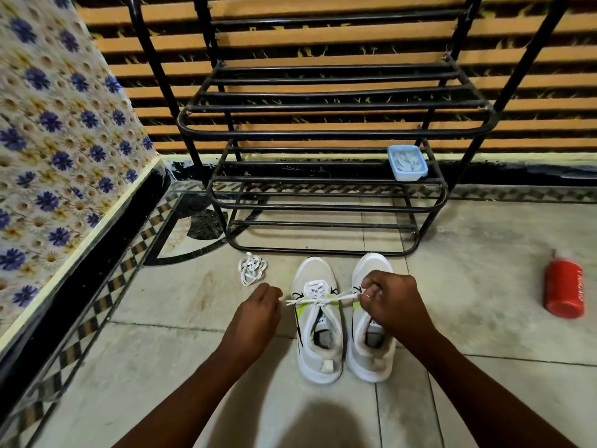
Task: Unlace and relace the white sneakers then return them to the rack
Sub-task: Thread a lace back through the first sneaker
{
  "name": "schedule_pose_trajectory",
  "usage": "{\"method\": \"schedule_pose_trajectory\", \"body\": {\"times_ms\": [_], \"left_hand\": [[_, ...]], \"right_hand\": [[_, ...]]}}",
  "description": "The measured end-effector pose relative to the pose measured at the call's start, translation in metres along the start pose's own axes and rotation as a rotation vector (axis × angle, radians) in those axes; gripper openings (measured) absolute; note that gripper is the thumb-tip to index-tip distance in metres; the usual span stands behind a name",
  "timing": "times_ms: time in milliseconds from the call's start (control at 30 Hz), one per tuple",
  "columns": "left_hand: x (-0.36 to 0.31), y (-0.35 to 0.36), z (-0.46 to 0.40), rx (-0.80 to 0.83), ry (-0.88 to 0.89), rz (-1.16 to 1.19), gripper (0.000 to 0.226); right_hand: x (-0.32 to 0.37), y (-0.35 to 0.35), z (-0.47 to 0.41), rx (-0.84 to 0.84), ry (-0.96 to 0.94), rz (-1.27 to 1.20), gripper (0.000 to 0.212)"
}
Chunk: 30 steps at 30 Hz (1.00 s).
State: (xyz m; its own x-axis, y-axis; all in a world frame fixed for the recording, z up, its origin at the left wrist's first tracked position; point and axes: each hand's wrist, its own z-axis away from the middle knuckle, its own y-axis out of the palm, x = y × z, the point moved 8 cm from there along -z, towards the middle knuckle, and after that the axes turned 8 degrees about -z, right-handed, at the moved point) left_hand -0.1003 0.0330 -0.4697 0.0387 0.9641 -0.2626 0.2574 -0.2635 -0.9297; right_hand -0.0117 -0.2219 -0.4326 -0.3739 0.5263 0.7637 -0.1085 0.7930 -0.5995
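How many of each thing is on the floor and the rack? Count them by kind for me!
White sneakers: 2, left one laced, right one beside it
Loose white shoelace on the floor: 1
Red bottle lying on the floor: 1
Blue-lidded container on the rack: 1
Black metal shoe rack: 1
Total: 6

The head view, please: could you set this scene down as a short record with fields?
left sneaker: on floor, lace through its eyelets
right sneaker: on floor beside it
left hand: pinches one end of that lace
right hand: pinches the other end
loose lace: bundled on floor, left of the sneakers
rack: behind them, holds a blue box
red bottle: lying on floor, far right
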Motion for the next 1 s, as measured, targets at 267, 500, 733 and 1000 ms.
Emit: {"method": "schedule_pose_trajectory", "body": {"times_ms": [267,500,733,1000], "left_hand": [[0.005,-0.004,0.001,-0.009,-0.097,0.001,0.014],[0.019,0.0,0.003,0.02,-0.221,0.038,0.019],[0.013,0.008,0.006,0.157,-0.17,-0.137,0.036],[0.022,0.013,0.009,0.195,-0.166,-0.166,0.035]], "right_hand": [[-0.015,0.009,0.004,0.067,0.134,0.004,0.014],[-0.01,0.014,0.008,0.078,0.089,0.069,0.009],[-0.008,0.016,0.009,0.062,-0.01,0.096,0.004],[-0.014,0.016,0.013,0.023,0.054,0.112,0.01]]}}
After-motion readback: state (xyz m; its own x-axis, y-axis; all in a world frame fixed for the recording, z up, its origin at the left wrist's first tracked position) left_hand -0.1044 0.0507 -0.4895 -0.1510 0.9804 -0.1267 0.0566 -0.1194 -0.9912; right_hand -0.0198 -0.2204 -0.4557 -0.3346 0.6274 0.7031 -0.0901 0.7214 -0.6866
